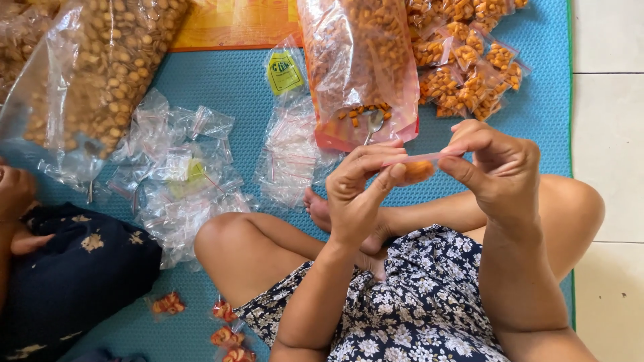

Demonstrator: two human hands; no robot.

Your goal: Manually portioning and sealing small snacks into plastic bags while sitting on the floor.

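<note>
— What's nearest the blue mat's [221, 87] front edge?
— Both hands. The left hand [359, 194] and right hand [500, 171] pinch a small filled packet [417, 167] by its top strip, above the knees.
— Beyond them?
— A spoon [373, 123] in the big open snack bag [362, 67]; empty clear packets [184, 174] to its left; filled packets [469, 74] piled to its right.

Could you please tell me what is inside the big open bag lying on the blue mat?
The big bag holds orange snack pieces, and a spoon lies in its mouth. How deep the pieces go is hidden by crinkled plastic.
</note>
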